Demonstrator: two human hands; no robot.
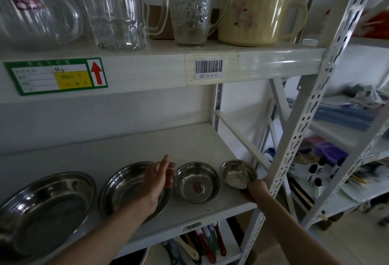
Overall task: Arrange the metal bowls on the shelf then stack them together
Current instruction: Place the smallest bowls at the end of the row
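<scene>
Four metal bowls (pixel 196 181) in row along shelf (pixel 130 144) front. Your right hand (pixel 255 191) pinches tilted smallest bowl (pixel 239 173) at shelf corner; slip drops it off edge. Left hand (pixel 157 177) open, hovering.

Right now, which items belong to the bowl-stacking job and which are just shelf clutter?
Job:
largest metal bowl
second metal bowl
third metal bowl
smallest metal bowl, tilted in the right hand
left hand

Lying about:
glass pitchers
cream plastic mug
toothbrushes
</scene>
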